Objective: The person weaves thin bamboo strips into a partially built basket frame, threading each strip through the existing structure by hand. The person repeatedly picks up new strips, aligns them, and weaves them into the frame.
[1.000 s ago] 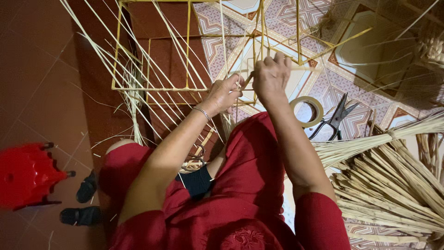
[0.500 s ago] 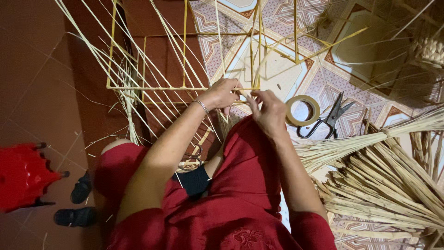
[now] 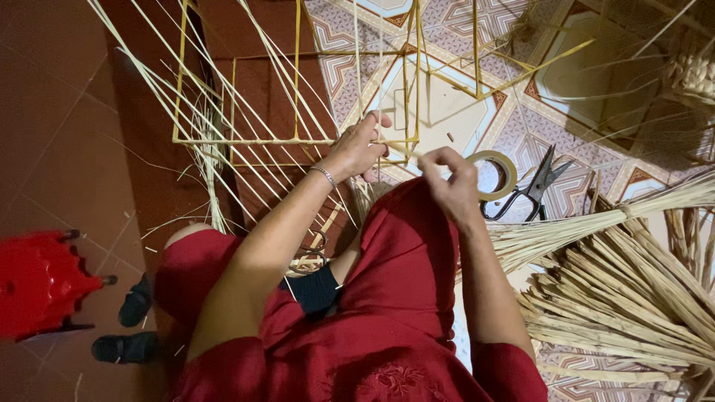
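Since half a second ago, when both hands met at the frame's lower rail, the right hand (image 3: 450, 179) has drawn back toward the red-clad knee, its fingers (image 3: 436, 158) pressed together in a pinch on something too fine to make out — possibly a thin strand; the left hand (image 3: 361, 147) stays up at the yellow stick frame (image 3: 298, 140), fingers curled around the rail near its corner post. That frame stands on the floor just ahead of the knees, with pale reed strands (image 3: 246, 112) slanting through it. Open room lies to the left, over the dark red floor tiles (image 3: 67, 134), bounded by a red plastic stool (image 3: 37, 283) and a pair of black sandals (image 3: 134, 301). Rightward is crowded: a roll of tape (image 3: 497, 175) and black scissors (image 3: 532, 186) lie just beside the right hand (on patterned tiles), then a heaped bundle of dried reeds (image 3: 625, 298). A woven basket (image 3: 696, 74) sits at the upper right edge — its contents cannot be told.
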A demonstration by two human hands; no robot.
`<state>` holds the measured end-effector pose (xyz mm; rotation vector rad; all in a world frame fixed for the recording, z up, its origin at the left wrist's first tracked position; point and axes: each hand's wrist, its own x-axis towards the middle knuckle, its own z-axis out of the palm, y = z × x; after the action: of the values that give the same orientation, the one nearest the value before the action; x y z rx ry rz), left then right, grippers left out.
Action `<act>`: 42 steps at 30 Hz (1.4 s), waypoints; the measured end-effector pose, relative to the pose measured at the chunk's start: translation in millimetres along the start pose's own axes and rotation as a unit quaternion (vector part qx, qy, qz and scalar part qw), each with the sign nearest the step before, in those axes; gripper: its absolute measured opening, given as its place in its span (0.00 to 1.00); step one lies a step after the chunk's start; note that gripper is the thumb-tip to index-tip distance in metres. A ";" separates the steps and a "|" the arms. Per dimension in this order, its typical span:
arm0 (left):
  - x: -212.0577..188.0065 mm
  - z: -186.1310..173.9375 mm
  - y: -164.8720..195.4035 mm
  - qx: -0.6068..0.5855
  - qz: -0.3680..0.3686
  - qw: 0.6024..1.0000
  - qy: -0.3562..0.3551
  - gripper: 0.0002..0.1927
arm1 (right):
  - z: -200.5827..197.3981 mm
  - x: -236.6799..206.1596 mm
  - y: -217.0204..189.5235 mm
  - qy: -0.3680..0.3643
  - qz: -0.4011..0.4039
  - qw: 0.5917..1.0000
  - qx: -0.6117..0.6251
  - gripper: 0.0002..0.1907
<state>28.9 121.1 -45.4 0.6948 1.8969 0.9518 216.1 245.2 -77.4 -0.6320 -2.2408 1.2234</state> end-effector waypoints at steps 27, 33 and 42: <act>24.8 2.8 -16.7 0.068 0.004 0.997 -0.045 0.15 | 29.3 17.6 -7.2 0.118 -0.172 0.967 -0.147 0.04; 28.9 -0.1 -22.1 0.020 0.012 0.998 -0.056 0.16 | 42.2 -4.8 17.0 0.040 -0.114 0.976 -0.183 0.13; 22.7 12.5 -32.5 -0.087 0.086 0.990 0.072 0.17 | 26.8 -22.4 10.8 0.069 -0.136 0.967 -0.204 0.08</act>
<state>26.5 124.8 -86.8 0.7110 1.8715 1.2902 218.2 220.1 -103.9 -0.5146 -2.3799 0.5707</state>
